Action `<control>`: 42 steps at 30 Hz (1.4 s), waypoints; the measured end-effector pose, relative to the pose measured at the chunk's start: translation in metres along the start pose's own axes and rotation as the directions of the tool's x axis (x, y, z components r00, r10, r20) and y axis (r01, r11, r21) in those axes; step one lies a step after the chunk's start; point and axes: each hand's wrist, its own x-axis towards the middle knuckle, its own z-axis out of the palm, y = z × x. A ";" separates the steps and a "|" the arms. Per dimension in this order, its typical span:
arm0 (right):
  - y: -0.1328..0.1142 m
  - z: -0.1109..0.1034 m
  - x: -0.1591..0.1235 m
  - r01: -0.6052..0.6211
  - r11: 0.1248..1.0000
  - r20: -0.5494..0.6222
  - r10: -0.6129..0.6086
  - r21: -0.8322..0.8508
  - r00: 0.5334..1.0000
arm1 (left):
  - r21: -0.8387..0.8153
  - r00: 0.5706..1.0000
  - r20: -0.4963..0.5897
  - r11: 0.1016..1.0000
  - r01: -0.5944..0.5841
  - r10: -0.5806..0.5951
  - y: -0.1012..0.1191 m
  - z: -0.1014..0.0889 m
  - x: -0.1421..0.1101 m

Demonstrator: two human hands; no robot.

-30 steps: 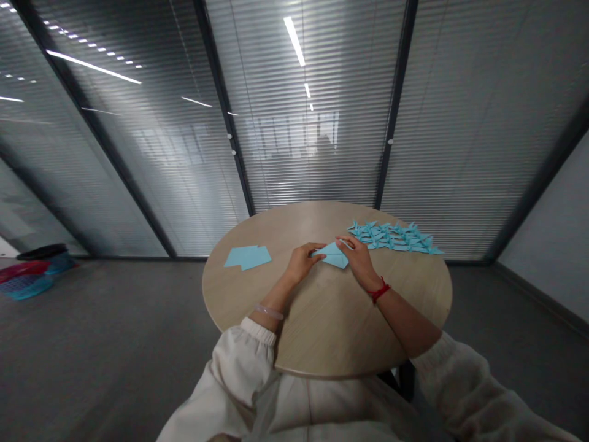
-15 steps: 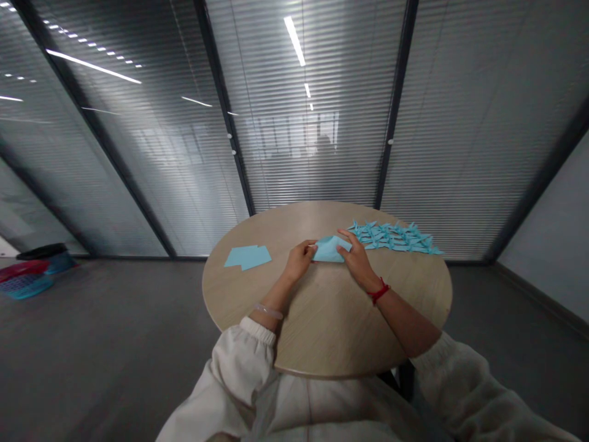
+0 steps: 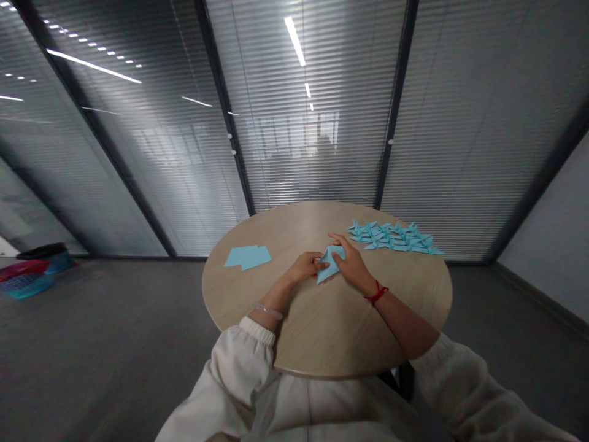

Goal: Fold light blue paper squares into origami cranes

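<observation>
The folded blue sheet (image 3: 326, 273) is located at the middle of the round bench (image 3: 322, 331), between both hands. Left hand (image 3: 306, 267): grip clamped on the left edge of the sheet, fingertips on the paper. Right hand (image 3: 353, 264): grip clamped on the right part of the sheet, thumb against its near face, index finger extended toward the far edge. One corner of the sheet points toward the near side. Flat blue sheets (image 3: 248, 256) lie overlapped at the left of the bench. Folded blue paper figures (image 3: 396, 238) are grouped in rows at the far right, near the right hand.
</observation>
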 end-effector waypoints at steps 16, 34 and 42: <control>-0.004 0.004 -0.006 0.399 0.835 0.249 -0.324 -0.379 0.913 | -0.322 0.942 -0.325 0.946 -0.024 -0.086 0.010 0.000 -0.003; -0.015 -0.004 -0.005 0.413 0.737 0.200 -0.365 -0.535 0.909 | -0.456 0.918 -0.375 0.888 -0.064 -0.126 0.003 -0.010 0.005; -0.018 0.000 -0.005 0.441 0.718 0.258 -0.358 -0.539 0.897 | -0.353 0.912 -0.401 0.933 -0.072 -0.082 -0.004 -0.014 0.011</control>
